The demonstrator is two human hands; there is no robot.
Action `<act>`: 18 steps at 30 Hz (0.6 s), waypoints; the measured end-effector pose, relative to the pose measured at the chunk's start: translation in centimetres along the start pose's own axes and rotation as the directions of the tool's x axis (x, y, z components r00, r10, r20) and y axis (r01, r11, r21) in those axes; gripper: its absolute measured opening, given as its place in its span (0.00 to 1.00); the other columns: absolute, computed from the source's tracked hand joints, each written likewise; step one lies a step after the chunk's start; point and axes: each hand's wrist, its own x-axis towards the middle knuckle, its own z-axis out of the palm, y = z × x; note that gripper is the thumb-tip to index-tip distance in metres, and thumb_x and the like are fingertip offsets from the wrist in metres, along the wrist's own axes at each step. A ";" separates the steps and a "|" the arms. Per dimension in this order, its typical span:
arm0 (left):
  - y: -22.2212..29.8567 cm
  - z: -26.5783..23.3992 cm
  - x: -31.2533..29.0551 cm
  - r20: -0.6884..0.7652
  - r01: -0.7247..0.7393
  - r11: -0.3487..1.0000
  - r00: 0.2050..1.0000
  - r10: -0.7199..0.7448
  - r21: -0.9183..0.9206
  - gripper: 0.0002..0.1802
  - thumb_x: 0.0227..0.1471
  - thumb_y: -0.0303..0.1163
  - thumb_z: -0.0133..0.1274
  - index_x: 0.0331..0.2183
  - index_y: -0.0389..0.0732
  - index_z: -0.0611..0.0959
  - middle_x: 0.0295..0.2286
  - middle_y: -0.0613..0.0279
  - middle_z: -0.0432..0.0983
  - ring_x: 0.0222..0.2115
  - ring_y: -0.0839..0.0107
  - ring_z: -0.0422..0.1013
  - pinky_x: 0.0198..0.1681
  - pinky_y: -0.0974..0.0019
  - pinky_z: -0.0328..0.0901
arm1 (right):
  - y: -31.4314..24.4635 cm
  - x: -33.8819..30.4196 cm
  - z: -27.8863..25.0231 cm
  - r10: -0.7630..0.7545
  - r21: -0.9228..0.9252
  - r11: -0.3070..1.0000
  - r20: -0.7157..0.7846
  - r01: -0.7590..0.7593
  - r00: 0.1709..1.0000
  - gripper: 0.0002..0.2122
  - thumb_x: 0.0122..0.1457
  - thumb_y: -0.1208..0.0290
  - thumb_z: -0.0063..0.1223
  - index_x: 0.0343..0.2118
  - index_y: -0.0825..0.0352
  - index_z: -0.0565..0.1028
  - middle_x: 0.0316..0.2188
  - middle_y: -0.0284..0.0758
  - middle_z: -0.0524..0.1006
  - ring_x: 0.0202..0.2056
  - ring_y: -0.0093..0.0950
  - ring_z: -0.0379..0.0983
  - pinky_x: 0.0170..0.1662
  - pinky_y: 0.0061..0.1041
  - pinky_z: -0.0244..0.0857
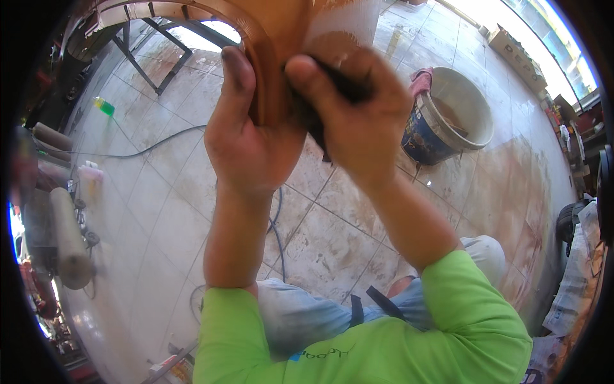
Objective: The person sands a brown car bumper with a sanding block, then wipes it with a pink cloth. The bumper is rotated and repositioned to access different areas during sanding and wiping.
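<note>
An orange-brown curved body panel, like a car fender point(272, 29), comes in from the top, with a pale patch on its right side. My left hand point(249, 147) grips its lower end, thumb raised along the inner curved edge; most of its fingers are hidden behind the panel. In my right hand point(368, 121) is a thin black pad point(348, 83), possibly sandpaper, held between thumb and bent fingers against the panel. This hand is slightly blurred. Its fingertips and part of the pad are out of sight.
A dark blue bucket point(441, 137) with murky contents stands at right, a pink cloth point(421, 82) over its rim. A dark metal stand point(157, 61) is at far left. A black hose point(160, 142) crosses the tiles near a green bottle point(103, 105). Rolls point(69, 237) line the left.
</note>
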 end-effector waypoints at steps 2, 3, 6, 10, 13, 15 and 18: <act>-0.5 0.1 0.1 0.020 -0.002 1.000 1.000 0.001 0.030 0.32 0.74 0.51 0.30 0.64 0.36 0.66 0.57 0.54 0.70 0.59 0.61 0.67 0.66 0.57 0.58 | 1.1 -1.7 0.2 -0.177 0.021 0.984 0.001 0.177 0.984 0.12 0.56 0.75 0.72 0.25 0.67 0.75 0.23 0.28 0.80 0.25 0.11 0.71 0.25 0.14 0.63; -0.5 0.1 -0.3 0.010 -0.011 0.998 1.000 0.010 0.054 0.32 0.74 0.51 0.30 0.64 0.36 0.66 0.57 0.54 0.70 0.59 0.61 0.67 0.66 0.57 0.59 | 0.9 -1.4 0.7 -0.100 0.093 0.990 -0.024 0.102 0.995 0.13 0.56 0.74 0.73 0.24 0.66 0.74 0.23 0.27 0.79 0.24 0.11 0.69 0.26 0.14 0.62; -0.3 0.4 0.3 0.031 0.000 0.999 1.000 0.001 -0.044 0.32 0.74 0.51 0.30 0.64 0.37 0.65 0.58 0.54 0.70 0.58 0.62 0.67 0.66 0.56 0.59 | -0.7 1.5 1.4 0.107 0.263 0.961 -0.054 -0.089 0.993 0.14 0.55 0.74 0.74 0.24 0.65 0.73 0.22 0.25 0.77 0.24 0.10 0.65 0.27 0.14 0.60; -0.3 0.4 -0.6 -0.098 -0.018 0.997 0.995 0.026 0.078 0.31 0.74 0.51 0.30 0.64 0.38 0.66 0.57 0.56 0.70 0.59 0.63 0.66 0.66 0.56 0.58 | 0.7 -2.7 1.1 -0.050 0.062 0.997 -0.068 0.055 0.996 0.12 0.56 0.72 0.73 0.25 0.66 0.75 0.21 0.27 0.80 0.21 0.12 0.70 0.23 0.15 0.62; -0.2 0.2 -0.2 0.066 0.009 1.000 0.998 -0.009 -0.007 0.31 0.74 0.51 0.29 0.63 0.38 0.67 0.57 0.56 0.71 0.59 0.64 0.66 0.66 0.57 0.58 | -0.5 0.5 1.6 0.087 0.129 0.989 -0.117 -0.072 0.989 0.15 0.56 0.71 0.74 0.23 0.65 0.73 0.19 0.23 0.74 0.21 0.10 0.64 0.24 0.14 0.58; -0.3 0.3 -0.1 0.055 0.011 1.000 0.998 -0.011 -0.011 0.31 0.74 0.51 0.29 0.63 0.38 0.67 0.56 0.55 0.71 0.58 0.64 0.68 0.66 0.57 0.59 | -1.5 1.2 1.8 0.097 0.160 0.984 -0.136 -0.075 0.986 0.16 0.55 0.71 0.74 0.22 0.65 0.72 0.18 0.23 0.72 0.21 0.11 0.62 0.24 0.15 0.58; -0.2 0.5 -0.5 -0.096 -0.025 0.992 0.995 0.037 0.122 0.30 0.74 0.50 0.30 0.62 0.38 0.68 0.55 0.55 0.72 0.57 0.64 0.69 0.65 0.57 0.60 | -0.5 -2.6 1.8 -0.045 -0.022 0.999 -0.155 0.042 0.987 0.18 0.53 0.73 0.75 0.21 0.65 0.70 0.17 0.22 0.69 0.21 0.11 0.59 0.23 0.16 0.56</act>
